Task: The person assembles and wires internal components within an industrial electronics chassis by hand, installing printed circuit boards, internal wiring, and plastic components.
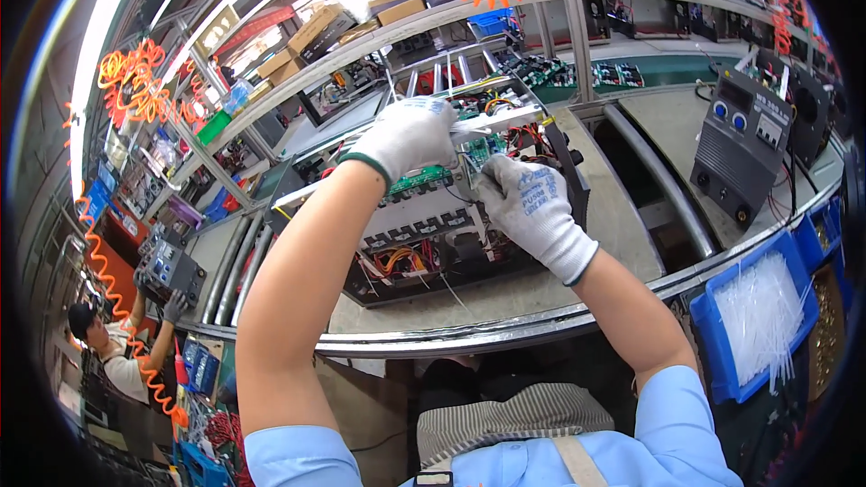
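Before me on the bench lies an opened machine [424, 225] with a dark casing, green circuit boards, black parts and bundled red and yellow wires. My left hand [406, 140], in a white knitted glove with a green cuff, is over its middle with fingers curled down beside a white bar [510, 120]. What those fingers hold is hidden. My right hand [532, 207], gloved alike, is closed at the fingertips near the board's right part; anything pinched there is too small to name. Thin white strips, like cable ties, stick out of the machine.
A blue bin [758, 325] of clear-white cable ties stands at the right, beside small metal parts. A finished-looking grey machine [741, 144] stands beyond the metal rollers [663, 189]. Another person [117, 343] handles a similar machine at far left. Orange coiled hoses [140, 77] hang nearby.
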`<action>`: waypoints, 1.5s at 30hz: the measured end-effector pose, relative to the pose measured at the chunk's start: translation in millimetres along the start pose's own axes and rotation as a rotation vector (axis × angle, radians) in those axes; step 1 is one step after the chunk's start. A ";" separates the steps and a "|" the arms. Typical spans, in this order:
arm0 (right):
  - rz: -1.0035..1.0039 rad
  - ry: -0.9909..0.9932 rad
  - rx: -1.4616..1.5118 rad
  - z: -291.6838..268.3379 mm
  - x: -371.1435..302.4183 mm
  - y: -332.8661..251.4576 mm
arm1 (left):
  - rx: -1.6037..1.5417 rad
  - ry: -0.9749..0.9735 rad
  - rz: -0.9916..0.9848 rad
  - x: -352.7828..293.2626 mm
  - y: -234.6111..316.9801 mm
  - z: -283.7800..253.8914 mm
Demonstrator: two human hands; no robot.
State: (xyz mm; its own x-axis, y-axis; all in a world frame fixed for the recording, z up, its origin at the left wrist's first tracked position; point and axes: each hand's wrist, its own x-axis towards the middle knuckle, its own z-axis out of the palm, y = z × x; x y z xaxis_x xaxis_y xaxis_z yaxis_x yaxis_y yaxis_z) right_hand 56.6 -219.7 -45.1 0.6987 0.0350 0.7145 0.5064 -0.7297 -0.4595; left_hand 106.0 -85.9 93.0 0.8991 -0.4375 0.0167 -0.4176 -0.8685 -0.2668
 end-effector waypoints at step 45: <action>-0.344 -0.140 0.337 0.6 8.7 14.0 | -1.112 0.514 0.125 -34.1 7.1 124.2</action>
State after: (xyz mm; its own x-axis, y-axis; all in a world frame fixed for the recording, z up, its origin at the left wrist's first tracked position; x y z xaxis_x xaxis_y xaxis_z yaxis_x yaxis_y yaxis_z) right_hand 70.0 -229.2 -45.6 0.5116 0.3428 0.7879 0.8385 -0.3995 -0.3706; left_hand 88.7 -48.2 -29.1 0.7937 -0.3543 0.4945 -0.6078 -0.4296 0.6678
